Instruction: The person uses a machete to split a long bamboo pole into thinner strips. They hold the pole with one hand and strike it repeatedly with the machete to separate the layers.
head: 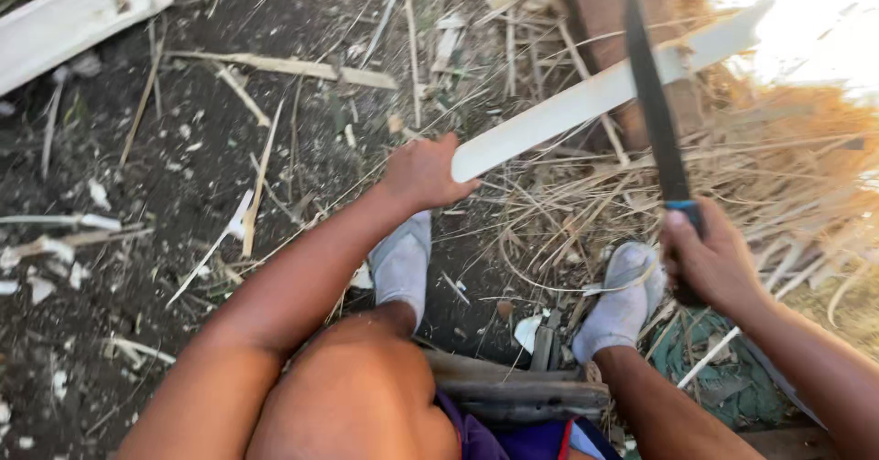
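Dark soil littered with dry stalks. The left hand (423, 172) clamps the near end of a pale slat (586, 98), which runs up-right; the right hand (710, 259), fist closed, holds a machete (655, 103) crossing over its far half.

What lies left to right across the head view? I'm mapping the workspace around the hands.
White board → left hand → pale split stalk → long dark blade → right hand → dry straw pile.
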